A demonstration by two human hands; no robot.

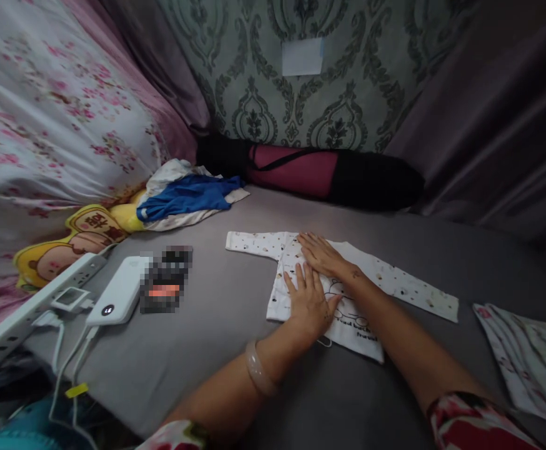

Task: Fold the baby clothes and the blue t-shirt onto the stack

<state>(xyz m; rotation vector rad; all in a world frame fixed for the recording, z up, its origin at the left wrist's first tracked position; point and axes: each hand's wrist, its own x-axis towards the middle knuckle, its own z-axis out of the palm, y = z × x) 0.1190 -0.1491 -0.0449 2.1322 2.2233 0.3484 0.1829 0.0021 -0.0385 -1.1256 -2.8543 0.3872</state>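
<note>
A small white long-sleeved baby shirt [385, 275] with a scattered print lies spread on the grey bed sheet [207, 362]. Its sleeves reach out to both sides, and a cartoon outline with lettering shows on the lower front. My left hand [308, 300] lies flat on the body of the shirt, fingers spread. Just above it, my right hand [322, 255] rests flat near the neckline, fingers stretched out. Both palms press on the cloth without gripping it, and they hide part of the print.
Left are a power strip [43, 309], a white power bank [120, 290] with cables, and a blurred-out dark object [166, 281]. Behind them lie a yellow cartoon cushion [85, 237] and crumpled blue cloth [188, 195]. A black-and-maroon bag [301, 172] lines the back; folded clothes [530, 356] lie right.
</note>
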